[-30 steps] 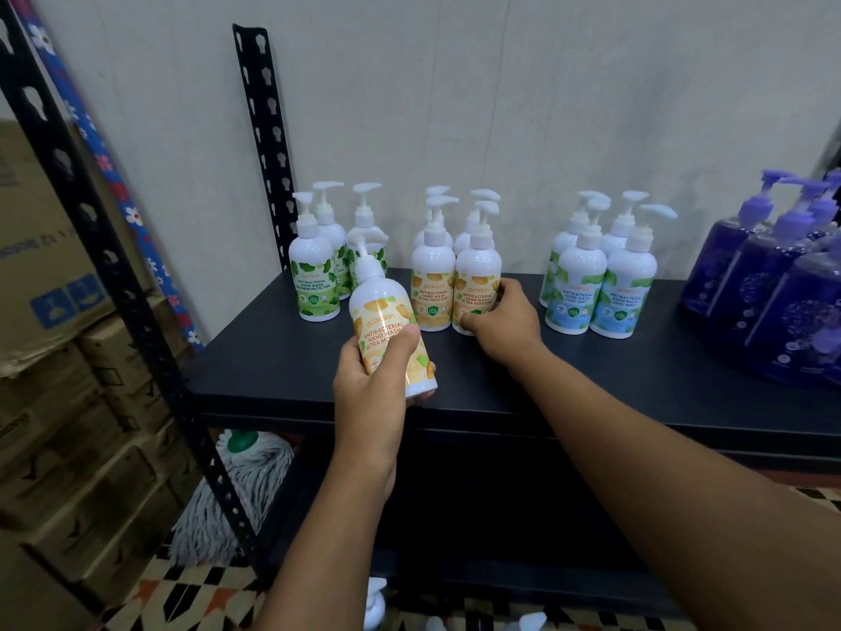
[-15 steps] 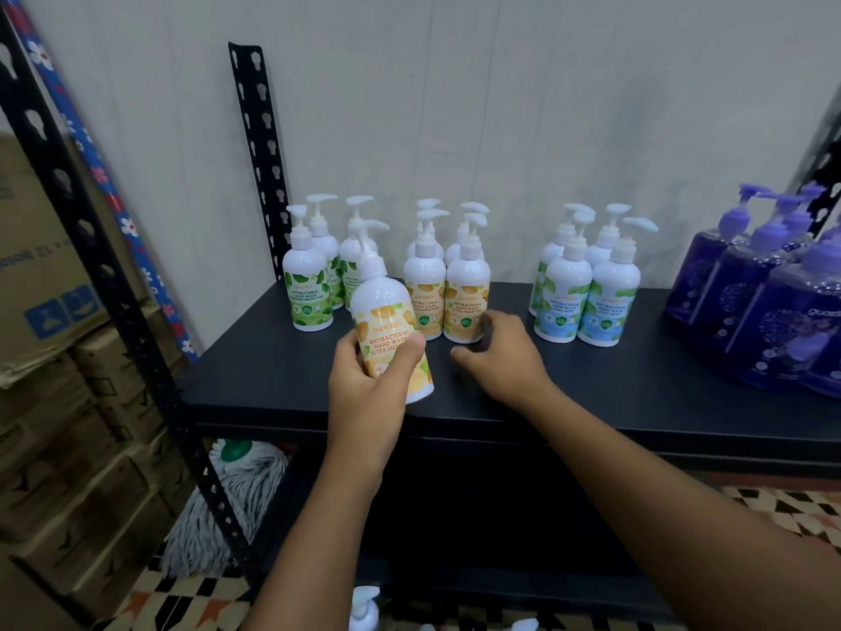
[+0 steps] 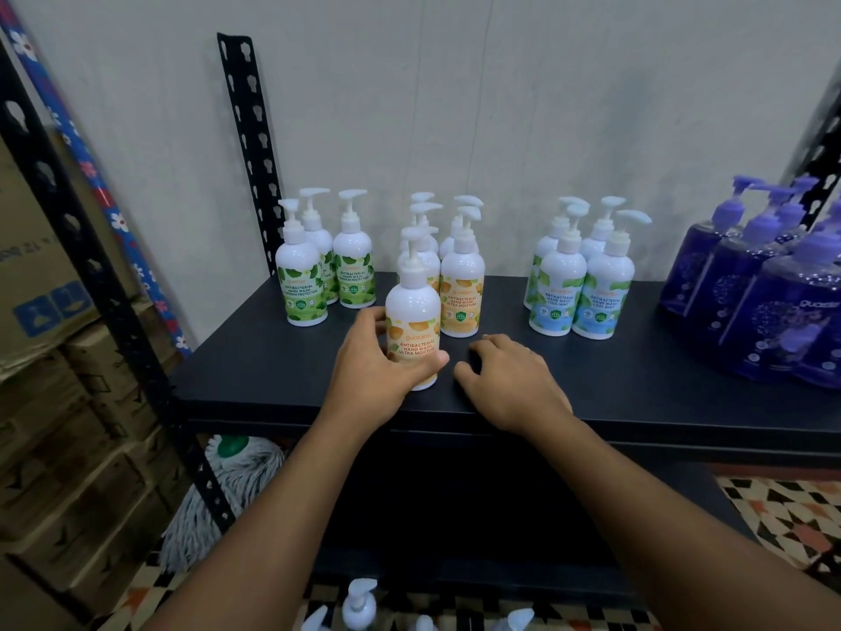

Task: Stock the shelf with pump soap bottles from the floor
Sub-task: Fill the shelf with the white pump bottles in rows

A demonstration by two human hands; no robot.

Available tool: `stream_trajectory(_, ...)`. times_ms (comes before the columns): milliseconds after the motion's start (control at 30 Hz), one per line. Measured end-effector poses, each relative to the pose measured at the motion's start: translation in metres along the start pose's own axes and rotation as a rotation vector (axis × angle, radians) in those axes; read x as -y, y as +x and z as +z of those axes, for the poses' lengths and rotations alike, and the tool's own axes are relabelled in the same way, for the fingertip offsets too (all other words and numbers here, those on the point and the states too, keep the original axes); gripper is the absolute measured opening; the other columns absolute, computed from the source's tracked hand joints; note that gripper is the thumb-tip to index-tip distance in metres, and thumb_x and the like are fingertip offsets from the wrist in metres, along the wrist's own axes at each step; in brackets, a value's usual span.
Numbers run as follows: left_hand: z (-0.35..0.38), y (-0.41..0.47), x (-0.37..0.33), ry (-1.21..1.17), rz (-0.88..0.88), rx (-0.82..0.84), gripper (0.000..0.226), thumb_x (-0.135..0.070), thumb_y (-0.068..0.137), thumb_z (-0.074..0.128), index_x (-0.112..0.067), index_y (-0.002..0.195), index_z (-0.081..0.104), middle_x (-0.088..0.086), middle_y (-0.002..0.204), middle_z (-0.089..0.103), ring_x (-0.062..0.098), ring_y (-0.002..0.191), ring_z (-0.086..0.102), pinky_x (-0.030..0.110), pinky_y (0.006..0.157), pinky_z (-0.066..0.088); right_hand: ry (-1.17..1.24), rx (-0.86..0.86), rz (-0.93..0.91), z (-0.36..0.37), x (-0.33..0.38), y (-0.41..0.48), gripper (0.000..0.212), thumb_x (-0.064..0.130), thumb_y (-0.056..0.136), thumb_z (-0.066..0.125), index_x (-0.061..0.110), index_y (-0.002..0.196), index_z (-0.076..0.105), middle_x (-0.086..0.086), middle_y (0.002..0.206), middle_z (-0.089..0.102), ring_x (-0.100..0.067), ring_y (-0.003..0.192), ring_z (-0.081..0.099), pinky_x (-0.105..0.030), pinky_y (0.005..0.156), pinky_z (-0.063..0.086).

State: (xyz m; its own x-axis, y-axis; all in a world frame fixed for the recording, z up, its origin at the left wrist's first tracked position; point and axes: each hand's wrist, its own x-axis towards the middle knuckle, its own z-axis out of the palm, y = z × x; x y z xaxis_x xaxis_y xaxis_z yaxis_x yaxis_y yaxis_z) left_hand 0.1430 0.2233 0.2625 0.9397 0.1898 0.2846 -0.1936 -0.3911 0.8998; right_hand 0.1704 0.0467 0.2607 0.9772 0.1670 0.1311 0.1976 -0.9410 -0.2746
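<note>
Just behind front bottle (image 3: 413, 321), orange bottles (image 3: 462, 293).

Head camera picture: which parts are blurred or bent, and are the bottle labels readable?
In the head view, the purple bottles at right are smeared and lean outward; the wide lens tilts the back shelf post; the orange-label bottle in the left hand reads sharply; light is soft, without hard glare.
</note>
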Motion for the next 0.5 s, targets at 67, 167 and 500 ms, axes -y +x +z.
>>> stream_trajectory(67,-0.002,-0.001,0.002,0.033,-0.017,-0.017,0.076,-0.037,0.063,0.096,-0.026,0.122,0.050,-0.009,0.119,0.061,0.001,0.104,0.062,0.017,0.079,0.049,-0.007,-0.006,-0.004,0.001,0.000,0.000,0.049,0.046,0.102,0.036,0.014,0.131,0.059,-0.005,0.142,0.052,-0.023,0.129,0.047,-0.040,0.111,0.031)
stream_trajectory(167,-0.003,0.002,0.004,0.055,-0.047,-0.030,0.066,-0.031,0.067,0.094,-0.022,0.115,0.050,-0.010,0.111,0.063,-0.003,0.096,0.062,0.013,0.073,0.047,-0.005,-0.011,-0.004,0.001,0.000,0.001,0.048,0.046,0.102,0.035,0.015,0.129,0.060,-0.004,0.140,0.053,-0.022,0.127,0.048,-0.040,0.111,0.031)
stream_trajectory(500,0.008,0.024,0.005,0.111,-0.060,-0.034,0.063,-0.028,0.075,0.089,-0.016,0.127,0.055,-0.001,0.127,0.065,0.010,0.103,0.063,0.023,0.085,0.046,-0.015,-0.013,-0.001,0.002,0.001,0.001,0.048,0.047,0.101,0.035,0.016,0.124,0.061,-0.003,0.134,0.056,-0.021,0.123,0.050,-0.040,0.110,0.033)
